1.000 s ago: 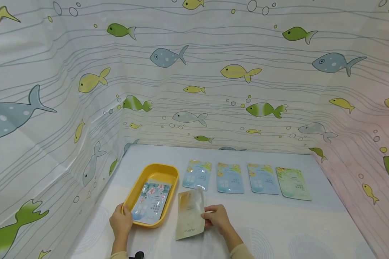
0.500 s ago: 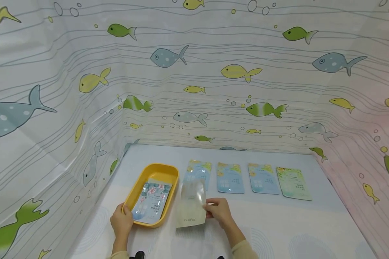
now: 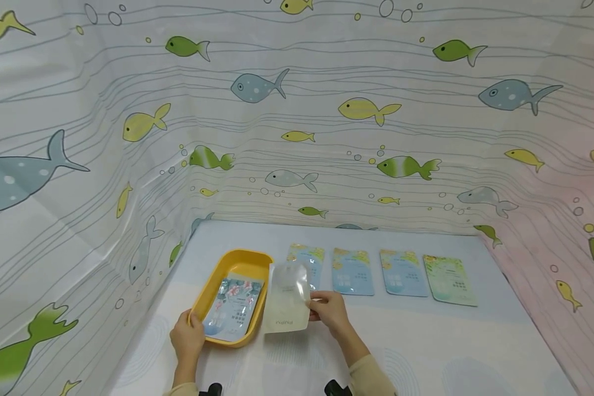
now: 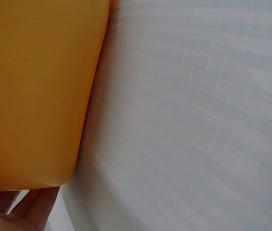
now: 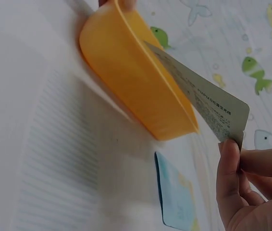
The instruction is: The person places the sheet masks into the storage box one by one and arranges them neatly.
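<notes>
- Backdrop (image 3: 406, 135): fish-printed sheeting, standing from 9 round to 3 o'clock about your work area.
- Tabletop (image 3: 425, 333): pale; bears all items below.
- Yellow tray (image 3: 249, 267): at your 11 o'clock on the tabletop. Taking its centre as the dial, your left hand (image 3: 187, 334) grips the rim at 8 o'clock.
- Pale pouch (image 3: 286, 302): at 3 o'clock of the tray, raised and slanted, its near edge overlapping the tray's side in the head view. Whether it touches the rim cannot be determined. Your right hand (image 3: 329, 309) pinches its 3 o'clock edge between thumb and fingers. Its bottom lettering appears inverted in the head view.
- Floral packet (image 3: 234, 308): lies inside the tray, printed face up.
- Row of packets, running from 2 to 3 o'clock of the tray: first blue packet (image 3: 309, 258), partly hidden by the pouch; second blue packet (image 3: 353, 273); third blue packet (image 3: 403, 273); green packet (image 3: 450, 280). All lie apart, untouched.
- Step in hand, as judged: transferring the pouch to the tray; not yet placed.
- Next move, as judged: carry the pouch toward 9 o'clock, clear the rim, level it, lower it over the floral packet and release. Hold the tray firm; the single-edge pinch could let the pouch sag.
</notes>
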Demonstrator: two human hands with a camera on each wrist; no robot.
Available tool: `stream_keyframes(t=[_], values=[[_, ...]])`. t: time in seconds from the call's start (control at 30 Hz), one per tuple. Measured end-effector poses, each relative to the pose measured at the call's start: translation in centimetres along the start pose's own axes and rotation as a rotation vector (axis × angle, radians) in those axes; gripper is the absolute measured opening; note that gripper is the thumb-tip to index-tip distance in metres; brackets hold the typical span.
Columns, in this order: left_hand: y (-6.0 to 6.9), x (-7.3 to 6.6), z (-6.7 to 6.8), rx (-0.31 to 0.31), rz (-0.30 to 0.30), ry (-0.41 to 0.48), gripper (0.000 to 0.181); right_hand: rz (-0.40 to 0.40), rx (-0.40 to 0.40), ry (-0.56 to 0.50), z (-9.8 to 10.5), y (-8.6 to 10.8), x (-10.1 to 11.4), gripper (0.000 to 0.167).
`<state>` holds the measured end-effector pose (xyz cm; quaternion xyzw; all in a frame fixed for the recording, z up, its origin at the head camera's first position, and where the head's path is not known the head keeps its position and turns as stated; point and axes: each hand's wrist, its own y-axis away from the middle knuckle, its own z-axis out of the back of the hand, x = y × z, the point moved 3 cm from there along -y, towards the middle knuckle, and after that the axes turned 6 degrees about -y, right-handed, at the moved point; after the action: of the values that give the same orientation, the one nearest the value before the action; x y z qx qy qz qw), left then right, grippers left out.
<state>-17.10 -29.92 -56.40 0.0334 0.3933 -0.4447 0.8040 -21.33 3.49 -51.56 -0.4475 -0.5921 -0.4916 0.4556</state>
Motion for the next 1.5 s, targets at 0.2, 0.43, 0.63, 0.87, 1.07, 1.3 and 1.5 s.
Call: stream_keyframes(t=[0.2,0.43,0.63,0.87,1.07,1.3,1.5], values=[[0.1,0.1,-0.1,0.003,0.002,0.0,0.027,0.026,0.024,-0.032,-0.9,-0.8,-0.1,0.026],[0.0,0.1,0.0,0.002,0.002,-0.003,0.027,0.061,0.049,-0.07,-2.1,-1.2,0.1,0.024],[0.0,0.1,-0.1,-0.013,-0.016,-0.004,0.027,0.01,0.048,-0.047,-3.4,-1.1,1.0,0.025],[0.0,0.2,-0.2,-0.014,-0.019,-0.012,0.027,-0.002,0.049,-0.041,-4.0,-2.1,-0.3,0.023],[-0.1,0.2,-0.1,-0.021,-0.015,-0.01,0.027,0.002,0.033,-0.032,-4.7,-2.8,-0.9,0.022],[-0.1,0.1,0.1,-0.021,-0.013,-0.006,0.027,0.009,0.03,-0.015,-6.1,-3.5,-1.8,0.02],[0.0,0.0,0.0,-0.013,-0.001,-0.001,0.027,0.018,0.008,0.003,-7.4,-3.5,-2.3,0.021]])
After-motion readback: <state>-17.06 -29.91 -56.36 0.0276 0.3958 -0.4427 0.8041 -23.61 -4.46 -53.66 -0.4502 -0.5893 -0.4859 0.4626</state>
